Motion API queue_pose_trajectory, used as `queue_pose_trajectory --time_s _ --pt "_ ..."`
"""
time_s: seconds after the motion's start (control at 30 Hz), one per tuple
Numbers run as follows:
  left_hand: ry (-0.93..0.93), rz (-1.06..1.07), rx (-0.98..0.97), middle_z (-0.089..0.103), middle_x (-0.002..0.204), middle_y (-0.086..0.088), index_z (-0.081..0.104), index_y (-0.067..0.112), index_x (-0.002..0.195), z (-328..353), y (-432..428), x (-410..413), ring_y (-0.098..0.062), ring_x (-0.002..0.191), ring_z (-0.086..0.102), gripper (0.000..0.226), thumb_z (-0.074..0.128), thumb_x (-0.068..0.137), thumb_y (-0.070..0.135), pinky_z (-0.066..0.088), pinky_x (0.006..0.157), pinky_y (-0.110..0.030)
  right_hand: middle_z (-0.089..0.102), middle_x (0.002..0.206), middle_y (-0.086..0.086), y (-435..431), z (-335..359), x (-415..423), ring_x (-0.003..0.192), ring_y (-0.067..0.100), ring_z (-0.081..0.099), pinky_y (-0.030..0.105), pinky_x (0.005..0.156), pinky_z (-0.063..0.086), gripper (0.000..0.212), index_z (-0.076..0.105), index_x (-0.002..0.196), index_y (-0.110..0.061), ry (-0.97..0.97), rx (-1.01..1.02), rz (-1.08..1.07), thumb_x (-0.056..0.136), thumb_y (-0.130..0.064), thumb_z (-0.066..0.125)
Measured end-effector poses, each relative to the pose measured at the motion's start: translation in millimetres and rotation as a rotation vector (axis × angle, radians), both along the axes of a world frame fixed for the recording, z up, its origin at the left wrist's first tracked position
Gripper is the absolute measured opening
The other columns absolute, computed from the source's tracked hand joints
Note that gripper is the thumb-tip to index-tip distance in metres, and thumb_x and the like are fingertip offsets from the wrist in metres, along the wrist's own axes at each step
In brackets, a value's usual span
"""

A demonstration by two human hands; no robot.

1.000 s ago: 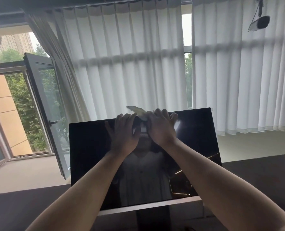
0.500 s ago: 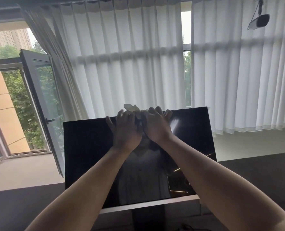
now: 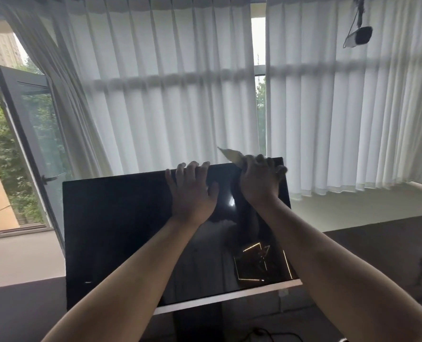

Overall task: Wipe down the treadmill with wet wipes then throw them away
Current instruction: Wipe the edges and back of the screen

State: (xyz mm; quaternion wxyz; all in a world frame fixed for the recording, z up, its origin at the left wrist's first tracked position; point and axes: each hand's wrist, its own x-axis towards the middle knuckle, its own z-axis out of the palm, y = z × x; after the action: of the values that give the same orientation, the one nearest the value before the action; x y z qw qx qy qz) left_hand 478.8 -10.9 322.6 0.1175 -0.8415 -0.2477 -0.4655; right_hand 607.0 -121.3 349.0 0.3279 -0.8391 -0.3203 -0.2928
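A crumpled wet wipe (image 3: pixel 232 154) is gripped in the right hand (image 3: pixel 260 185) and pressed on the top edge of the black treadmill screen (image 3: pixel 118 230), near its right corner. The left hand (image 3: pixel 192 192), held apart, is hooked over that edge, probably for steadying. White curtains (image 3: pixel 168 107) are seen behind.

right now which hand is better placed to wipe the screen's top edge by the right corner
Right. The right hand grips the wet wipe on the top edge of the screen, next to that corner. The left hand holds no wipe; its fingers only curl over the edge nearer the middle.
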Motion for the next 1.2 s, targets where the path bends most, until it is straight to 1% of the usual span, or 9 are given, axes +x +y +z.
queue_pose_trajectory --time_s 0.13,0.27,0.4,0.53,0.63,0.77,0.93,1.07,1.2 --pt "-0.006 -0.043 0.072 0.054 0.141 -0.011 0.053 0.019 0.141 -7 -14 18 -0.035 0.135 0.044 0.053 0.050 0.095 0.046 0.024 0.114 -0.060 0.059 0.108 -0.004 4 -10 -12 0.108 0.021 0.051 0.036 0.079 0.014 0.030 0.057 0.125 -0.028 -0.151 0.002 0.235 0.096 -0.025 0.053" --pt "-0.023 -0.052 0.049 0.050 0.144 -0.009 0.052 0.022 0.143 -10 -9 20 -0.035 0.139 0.040 0.055 0.056 0.093 0.045 0.023 0.115 -0.060 0.065 0.110 -0.002 -10 -10 10 0.110 0.024 0.053 0.043 0.090 0.021 0.030 0.059 0.127 -0.026 -0.134 0.011 0.123 0.100 -0.023 0.046" --pt "-0.006 -0.049 0.012 0.049 0.146 -0.007 0.050 0.024 0.146 -10 -8 18 -0.032 0.141 0.037 0.058 0.051 0.092 0.046 0.019 0.116 -0.062 0.066 0.110 0.002 -31 -16 42 0.107 0.026 0.055 0.044 0.088 0.024 0.032 0.057 0.128 -0.025 -0.049 0.096 -0.055 0.100 -0.020 0.042" --pt "-0.025 -0.059 0.011 0.049 0.145 -0.007 0.050 0.024 0.145 -11 -7 20 -0.033 0.140 0.038 0.059 0.054 0.091 0.046 0.019 0.117 -0.063 0.063 0.114 0.006 -44 -21 51 0.112 0.027 0.051 0.045 0.091 0.024 0.049 0.045 0.146 -0.026 0.079 0.177 -0.056 0.100 -0.013 0.036" --pt "-0.030 -0.083 0.017 0.049 0.146 -0.006 0.050 0.023 0.146 -11 -6 18 -0.032 0.141 0.038 0.061 0.062 0.089 0.042 0.018 0.117 -0.061 0.062 0.125 0.005 -34 -30 42 0.117 0.027 0.052 0.042 0.091 0.021 0.052 0.042 0.150 -0.026 0.098 0.233 0.006 0.100 -0.013 0.041" --pt "-0.031 -0.105 0.026 0.050 0.145 -0.005 0.050 0.017 0.145 -11 -4 16 -0.030 0.139 0.039 0.066 0.067 0.086 0.040 0.020 0.117 -0.060 0.067 0.112 -0.006 -15 -38 12 0.110 0.021 0.058 0.040 0.087 0.028 0.039 0.053 0.132 -0.030 0.038 0.294 0.222 0.095 -0.017 0.050" --pt "-0.026 -0.154 0.054 0.050 0.135 -0.007 0.054 0.011 0.125 -9 -2 10 -0.032 0.133 0.041 0.052 0.061 0.083 0.041 0.019 0.116 -0.053 0.064 0.089 -0.009 -8 -39 -21 0.093 0.018 0.054 0.016 0.079 0.018 0.043 0.059 0.124 -0.035 -0.148 0.175 0.440 0.087 -0.014 0.057" --pt "0.019 -0.172 0.077 0.049 0.145 -0.007 0.051 0.009 0.139 -10 3 7 -0.034 0.139 0.039 0.068 0.064 0.078 0.037 0.020 0.117 -0.055 0.066 0.093 -0.007 -17 -46 8 0.095 0.023 0.058 0.036 0.082 0.026 0.029 0.064 0.112 -0.032 -0.123 0.259 0.318 0.090 -0.017 0.051" --pt "0.057 -0.175 0.032 0.040 0.157 -0.005 0.036 0.013 0.154 -11 3 5 -0.031 0.148 0.027 0.084 0.070 0.080 0.034 0.011 0.121 -0.057 0.069 0.102 -0.004 -35 -48 34 0.102 0.026 0.058 0.036 0.075 0.017 0.021 0.060 0.108 -0.030 0.163 0.452 0.057 0.098 -0.016 0.047"
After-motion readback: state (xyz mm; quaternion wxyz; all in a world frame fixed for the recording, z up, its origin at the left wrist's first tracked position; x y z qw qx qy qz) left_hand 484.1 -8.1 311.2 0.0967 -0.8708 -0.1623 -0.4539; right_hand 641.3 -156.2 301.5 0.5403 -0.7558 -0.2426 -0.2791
